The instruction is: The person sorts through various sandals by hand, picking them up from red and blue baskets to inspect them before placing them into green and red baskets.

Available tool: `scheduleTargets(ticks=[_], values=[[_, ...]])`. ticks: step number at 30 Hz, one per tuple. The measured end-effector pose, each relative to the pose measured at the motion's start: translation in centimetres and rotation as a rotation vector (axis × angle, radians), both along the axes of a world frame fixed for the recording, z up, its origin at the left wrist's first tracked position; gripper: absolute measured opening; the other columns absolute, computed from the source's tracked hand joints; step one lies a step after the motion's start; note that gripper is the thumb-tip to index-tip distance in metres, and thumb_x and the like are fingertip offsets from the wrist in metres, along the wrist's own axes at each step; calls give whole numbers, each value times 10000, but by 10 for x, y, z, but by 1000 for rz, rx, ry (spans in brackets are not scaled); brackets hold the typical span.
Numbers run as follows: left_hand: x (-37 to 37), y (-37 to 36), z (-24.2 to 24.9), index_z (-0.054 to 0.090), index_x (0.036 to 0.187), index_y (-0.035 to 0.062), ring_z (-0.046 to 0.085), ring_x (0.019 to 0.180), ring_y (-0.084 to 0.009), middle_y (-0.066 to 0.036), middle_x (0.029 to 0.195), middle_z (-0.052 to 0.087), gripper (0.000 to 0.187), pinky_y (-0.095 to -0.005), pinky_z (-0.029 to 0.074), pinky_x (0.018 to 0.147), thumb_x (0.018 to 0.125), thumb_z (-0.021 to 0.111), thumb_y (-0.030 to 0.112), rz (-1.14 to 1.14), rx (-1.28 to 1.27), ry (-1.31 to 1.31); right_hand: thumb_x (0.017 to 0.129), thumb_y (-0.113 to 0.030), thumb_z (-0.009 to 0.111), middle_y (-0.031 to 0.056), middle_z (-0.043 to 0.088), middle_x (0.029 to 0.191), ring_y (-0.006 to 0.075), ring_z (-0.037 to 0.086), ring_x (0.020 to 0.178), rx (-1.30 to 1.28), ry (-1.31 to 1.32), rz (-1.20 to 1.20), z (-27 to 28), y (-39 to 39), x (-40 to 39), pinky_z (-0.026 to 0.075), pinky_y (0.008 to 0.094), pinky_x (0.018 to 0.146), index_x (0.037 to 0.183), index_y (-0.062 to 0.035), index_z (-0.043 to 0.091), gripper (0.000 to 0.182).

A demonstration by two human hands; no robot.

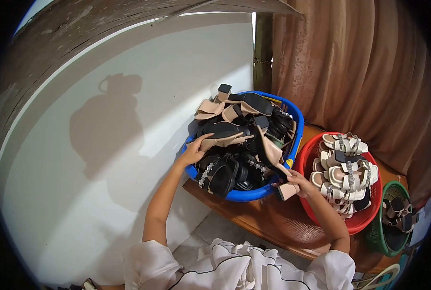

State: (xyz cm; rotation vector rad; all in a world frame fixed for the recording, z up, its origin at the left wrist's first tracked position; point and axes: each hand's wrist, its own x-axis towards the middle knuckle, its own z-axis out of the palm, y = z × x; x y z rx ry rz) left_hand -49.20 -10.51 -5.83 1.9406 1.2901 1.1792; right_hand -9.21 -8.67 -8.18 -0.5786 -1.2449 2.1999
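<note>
My left hand (193, 152) is closed on a beige heeled shoe (222, 141) with a black sole, turned sole up over the left side of a blue basket (247, 195). By its heel end, my right hand (298, 183) grips another beige heeled shoe (272, 151), tilted across the basket's right rim. Under and around both shoes, the basket is heaped with black and beige heeled shoes. A black sandal with a sparkling strap (220, 178) lies near its front. The fingertips of both hands are partly hidden.
A red basket (308, 209) of white heeled sandals (347, 175) stands on the brown wooden table (254, 218), right of the blue one. Farther right is a green basket (395, 250) with dark shoes. A white wall (104, 193) borders the left; a brown curtain (351, 72) hangs behind.
</note>
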Motion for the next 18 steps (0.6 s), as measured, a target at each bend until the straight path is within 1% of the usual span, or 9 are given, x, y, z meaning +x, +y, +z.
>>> scheduleTargets(ticks=[3, 4, 7, 8, 11, 13, 14, 17, 18], values=[[-9, 15, -5, 372, 1217, 31, 463, 981, -131, -79, 1082, 495, 438, -247, 372, 851, 798, 498, 32, 105, 173, -101, 680, -240, 625, 100, 509, 904, 284, 558, 903, 21, -53, -18, -3, 2, 3, 453, 374, 814, 1227, -7, 325, 666], [-12, 16, 1, 346, 1218, 17, 456, 1018, -136, -93, 1096, 487, 435, -280, 370, 876, 834, 514, 136, 134, 63, -175, 679, -253, 622, 102, 508, 901, 285, 559, 899, 33, -74, -21, -3, 3, 3, 452, 376, 813, 1230, -9, 325, 672], [-12, 21, 23, 307, 1237, 28, 495, 975, -159, -105, 1110, 476, 472, -318, 395, 862, 838, 511, 175, 236, -66, -398, 692, -266, 584, 104, 506, 892, 274, 560, 861, 45, -42, -30, 1, 0, 0, 444, 375, 818, 1218, -15, 343, 631], [-16, 34, 15, 256, 1248, 46, 542, 938, -218, -127, 1119, 469, 476, -355, 437, 820, 856, 479, 198, 203, 99, -440, 701, -257, 575, 115, 510, 908, 275, 564, 858, -38, 11, -33, -5, 3, 2, 451, 373, 801, 1214, -16, 345, 611], [8, 25, 50, 201, 1269, 53, 494, 1036, -245, -131, 1184, 412, 485, -363, 387, 891, 871, 451, 171, -35, 3, -795, 719, -245, 550, 134, 511, 950, 271, 567, 831, -226, 163, -26, -19, 13, 8, 459, 375, 766, 1210, -31, 343, 575], [20, 22, 67, 157, 1274, 89, 530, 990, -279, -140, 1190, 398, 481, -403, 425, 849, 880, 423, 157, -59, 21, -834, 717, -260, 535, 127, 498, 971, 255, 555, 792, -281, 246, 5, -11, 14, 8, 449, 389, 764, 1222, -57, 333, 581], [23, 25, 72, 159, 1274, 93, 528, 993, -278, -140, 1190, 398, 477, -404, 423, 851, 880, 422, 158, -64, 45, -858, 699, -261, 522, 107, 459, 1039, 228, 508, 758, -125, 329, -63, -5, 10, 3, 433, 403, 765, 1238, -93, 313, 602], [30, 42, 76, 161, 1268, 104, 528, 988, -292, -144, 1187, 401, 469, -411, 426, 845, 879, 418, 149, -109, 70, -921, 672, -236, 523, 90, 424, 1085, 207, 474, 753, -49, 418, -149, 8, 7, 7, 429, 402, 766, 1246, -128, 298, 627], [38, 39, 85, 161, 1268, 104, 528, 987, -295, -143, 1185, 404, 470, -412, 426, 844, 877, 419, 144, -145, 59, -927, 651, -224, 524, 96, 422, 1092, 225, 478, 785, -98, 434, -204, 8, 9, 12, 429, 402, 761, 1244, -144, 311, 635]])
